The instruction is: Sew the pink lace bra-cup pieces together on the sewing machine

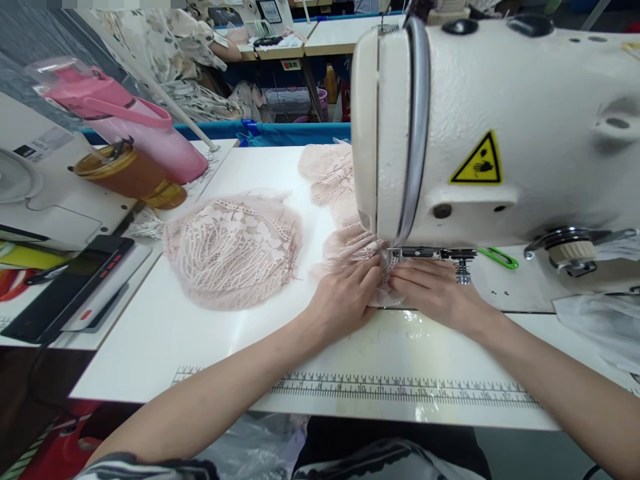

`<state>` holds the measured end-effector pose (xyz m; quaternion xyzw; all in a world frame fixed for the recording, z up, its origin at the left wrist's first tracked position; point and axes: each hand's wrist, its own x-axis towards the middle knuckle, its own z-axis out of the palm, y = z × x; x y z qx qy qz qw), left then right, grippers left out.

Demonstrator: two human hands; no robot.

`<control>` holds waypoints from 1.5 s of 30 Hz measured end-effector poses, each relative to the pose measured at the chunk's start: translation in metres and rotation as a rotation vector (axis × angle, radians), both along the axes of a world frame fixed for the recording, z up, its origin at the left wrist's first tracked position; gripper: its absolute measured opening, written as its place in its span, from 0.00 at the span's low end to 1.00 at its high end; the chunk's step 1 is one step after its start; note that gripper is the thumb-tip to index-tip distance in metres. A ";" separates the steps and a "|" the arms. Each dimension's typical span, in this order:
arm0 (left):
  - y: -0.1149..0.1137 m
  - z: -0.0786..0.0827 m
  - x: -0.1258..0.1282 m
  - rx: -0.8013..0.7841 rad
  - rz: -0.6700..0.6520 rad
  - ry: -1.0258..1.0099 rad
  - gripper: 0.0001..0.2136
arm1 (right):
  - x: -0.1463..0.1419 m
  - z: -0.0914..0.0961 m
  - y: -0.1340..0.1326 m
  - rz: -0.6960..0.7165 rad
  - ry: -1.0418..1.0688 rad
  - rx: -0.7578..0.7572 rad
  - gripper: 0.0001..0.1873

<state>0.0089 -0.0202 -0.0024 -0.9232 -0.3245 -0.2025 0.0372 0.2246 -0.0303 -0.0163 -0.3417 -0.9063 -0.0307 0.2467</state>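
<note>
A pale pink lace piece (350, 245) lies gathered on the machine bed, running in beneath the head of a white sewing machine (530, 87). My left hand (343, 297) has its fingers curled down on this lace, just left of the needle area. From the other side, my right hand (433, 288) grips the lace edge with fingers close together, partly behind the presser parts. The fingertips of both hands nearly meet; the needle point itself is hidden. Left of my hands, a rounded pink lace piece (233, 250) with loose dark red threads rests on the table.
A pink bottle (145, 133) and an amber cup (133, 177) stand at the left, near a black device (73, 287). A printed ruler (380, 390) runs along the front edge. Green thread snips (500, 258) lie behind my right hand. Another person's sleeve (150, 40) shows beyond.
</note>
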 end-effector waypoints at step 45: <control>0.009 -0.003 -0.005 0.077 -0.239 0.032 0.16 | 0.005 0.013 -0.007 -0.235 -0.048 0.076 0.12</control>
